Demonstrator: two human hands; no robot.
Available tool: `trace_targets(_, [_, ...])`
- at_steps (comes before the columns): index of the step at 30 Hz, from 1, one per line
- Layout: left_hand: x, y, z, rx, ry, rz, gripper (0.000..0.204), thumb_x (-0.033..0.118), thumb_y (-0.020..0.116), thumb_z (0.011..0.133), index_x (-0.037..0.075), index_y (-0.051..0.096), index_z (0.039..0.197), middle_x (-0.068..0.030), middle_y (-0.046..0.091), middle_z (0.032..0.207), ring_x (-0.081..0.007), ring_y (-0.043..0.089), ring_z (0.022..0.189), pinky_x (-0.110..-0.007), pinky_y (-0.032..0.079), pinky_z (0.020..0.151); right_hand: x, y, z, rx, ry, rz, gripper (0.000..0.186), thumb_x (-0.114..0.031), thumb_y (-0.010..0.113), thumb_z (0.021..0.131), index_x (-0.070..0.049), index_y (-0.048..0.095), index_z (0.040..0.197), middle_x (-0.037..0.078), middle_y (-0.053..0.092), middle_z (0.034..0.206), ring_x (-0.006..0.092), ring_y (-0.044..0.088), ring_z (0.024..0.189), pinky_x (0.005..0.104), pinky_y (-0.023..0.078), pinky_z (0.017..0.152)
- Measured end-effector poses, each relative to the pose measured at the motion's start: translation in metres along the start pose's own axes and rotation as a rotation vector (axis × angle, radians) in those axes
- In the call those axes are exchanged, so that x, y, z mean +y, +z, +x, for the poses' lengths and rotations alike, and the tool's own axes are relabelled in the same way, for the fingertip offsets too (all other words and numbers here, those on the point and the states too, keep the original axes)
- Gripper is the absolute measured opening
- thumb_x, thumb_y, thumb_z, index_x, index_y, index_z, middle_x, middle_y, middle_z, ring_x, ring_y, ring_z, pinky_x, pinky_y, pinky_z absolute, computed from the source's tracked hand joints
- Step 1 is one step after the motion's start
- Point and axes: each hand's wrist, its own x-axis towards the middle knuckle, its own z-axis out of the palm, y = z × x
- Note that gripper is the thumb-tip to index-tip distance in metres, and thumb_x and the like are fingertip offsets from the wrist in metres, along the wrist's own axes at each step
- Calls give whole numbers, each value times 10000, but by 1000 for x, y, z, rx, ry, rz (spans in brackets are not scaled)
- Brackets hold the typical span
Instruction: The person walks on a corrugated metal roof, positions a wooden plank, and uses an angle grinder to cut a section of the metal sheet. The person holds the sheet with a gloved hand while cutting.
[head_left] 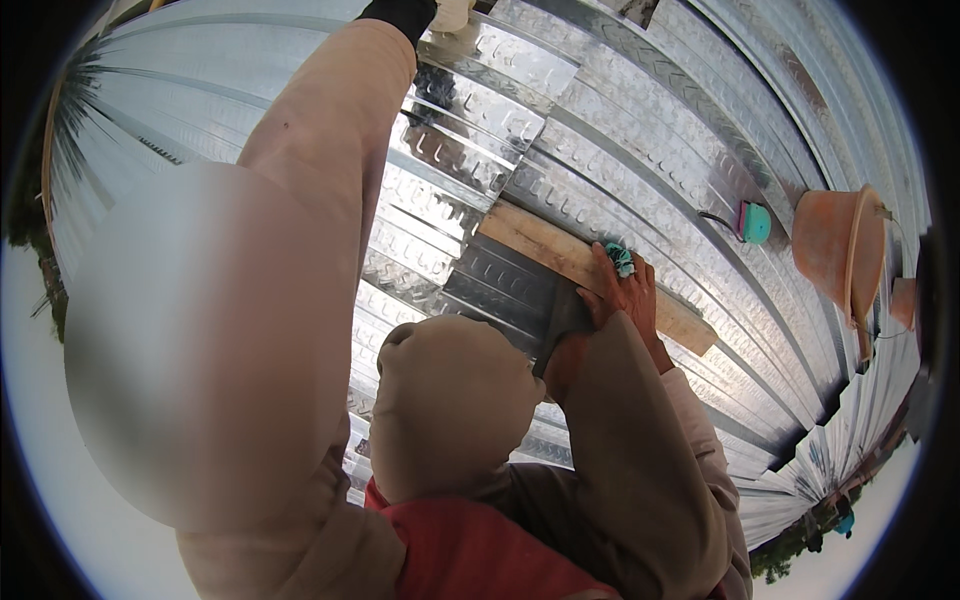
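My right hand point(632, 292), in a pale sleeve, rests on a wooden plank point(540, 243) lying across ribbed metal sheets point(580, 150). A small crumpled turquoise bunch point(620, 260) is held at its fingers; I cannot make out its kind. My left hand point(566, 365) shows only in part beside the brown sleeve, and its fingers are hidden. Close against it is a dark, flat-looking object point(568, 322) whose kind is unclear. Below the plank, a darker patch of ribbed sheet point(505, 295) lies near both hands.
My bent knees point(455, 410) fill the middle and left, one leg reaching up to a black sock point(402, 14) and pale shoe. Off to the right sit a turquoise, palm-sized case point(754, 222) with a dark strap and an orange-brown bucket point(835, 245), tipped over.
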Motion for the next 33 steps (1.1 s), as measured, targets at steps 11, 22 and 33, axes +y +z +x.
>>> trace_targets(11, [5,-77,-76,317,53,-12,285,303,739,910,133,845,1112,-163,821,1142,-367,778,1105,-470,591,1001,28,-9,8,54,-200,-132,747,-390,815,928,-73,572,1559,228,648,1416,447,576,1338,572,489,1079])
trace_targets(22, [5,-111,-138,408,-6,-119,239,304,714,922,124,822,1036,-169,809,1050,-385,771,1021,-478,590,925,62,-129,177,161,-606,-432,674,-364,800,980,-91,563,1548,139,737,1347,350,608,1359,507,454,1141])
trace_targets(33, [25,-74,-152,410,32,-52,251,321,697,916,116,805,1013,-183,800,1032,-415,762,1003,-502,583,893,128,-138,119,197,-401,-316,759,-313,825,962,-112,509,1622,226,644,1466,474,567,1379,586,444,1183])
